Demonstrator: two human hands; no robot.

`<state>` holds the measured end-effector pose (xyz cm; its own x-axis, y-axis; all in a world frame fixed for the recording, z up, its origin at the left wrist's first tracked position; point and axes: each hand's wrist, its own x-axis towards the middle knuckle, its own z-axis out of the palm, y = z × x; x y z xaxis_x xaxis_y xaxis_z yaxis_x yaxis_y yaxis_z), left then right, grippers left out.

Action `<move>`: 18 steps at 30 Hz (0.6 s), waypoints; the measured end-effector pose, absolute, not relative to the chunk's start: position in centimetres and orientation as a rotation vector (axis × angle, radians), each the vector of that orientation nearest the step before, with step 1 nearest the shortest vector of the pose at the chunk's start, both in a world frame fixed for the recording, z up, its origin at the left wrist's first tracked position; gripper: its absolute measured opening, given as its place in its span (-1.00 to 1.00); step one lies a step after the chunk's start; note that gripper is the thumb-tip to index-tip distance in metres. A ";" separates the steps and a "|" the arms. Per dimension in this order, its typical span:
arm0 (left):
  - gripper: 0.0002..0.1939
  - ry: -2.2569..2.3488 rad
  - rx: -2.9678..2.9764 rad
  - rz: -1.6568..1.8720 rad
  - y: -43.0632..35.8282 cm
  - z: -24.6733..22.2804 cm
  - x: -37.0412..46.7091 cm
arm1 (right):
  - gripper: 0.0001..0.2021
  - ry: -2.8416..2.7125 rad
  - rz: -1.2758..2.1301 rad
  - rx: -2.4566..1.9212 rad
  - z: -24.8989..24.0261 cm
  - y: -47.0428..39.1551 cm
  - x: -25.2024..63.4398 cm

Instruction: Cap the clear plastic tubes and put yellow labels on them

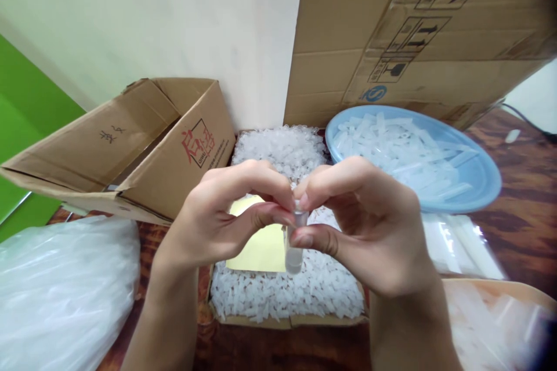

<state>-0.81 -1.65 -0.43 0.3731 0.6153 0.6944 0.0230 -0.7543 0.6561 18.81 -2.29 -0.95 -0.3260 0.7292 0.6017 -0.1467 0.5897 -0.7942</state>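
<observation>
A small clear plastic tube (295, 259) hangs upright in front of me, gripped near its top by both hands. My left hand (235, 208) pinches its upper left side between thumb and fingers. From the other side, my right hand (361, 214) has its thumb and bent fingers pressed on the tube's upper part. The fingertips hide much of the top. Below and behind lies a shallow cardboard tray (289, 322) filled with small whitish plastic pieces (278, 295). A yellow paper (256, 243) rests on those pieces, just left of the tube.
An open cardboard box (174, 156) stands at left, above a translucent plastic bag (65, 290). Clear small parts (278, 148) are heaped at the back. A blue basin (483, 179) of whitish strips sits right, with clear packets (461, 246) and a tan tray (505, 287) nearer me.
</observation>
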 end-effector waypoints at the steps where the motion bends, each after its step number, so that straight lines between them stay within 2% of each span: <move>1: -0.96 0.557 2.084 1.391 -1.7 -0.4 -0.8 | -0.77 -1.680 0.963 -0.483 -0.9 -2.3 18.8; 12: -0.92 0.493 2.044 1.376 -2.1 0.1 -1.1 | -0.65 -1.686 0.945 -0.441 -0.7 -2.6 18.7; 18: -0.92 0.559 2.108 1.379 -2.7 0.7 -1.4 | -0.62 -1.751 0.771 -0.575 1.5 -3.9 19.0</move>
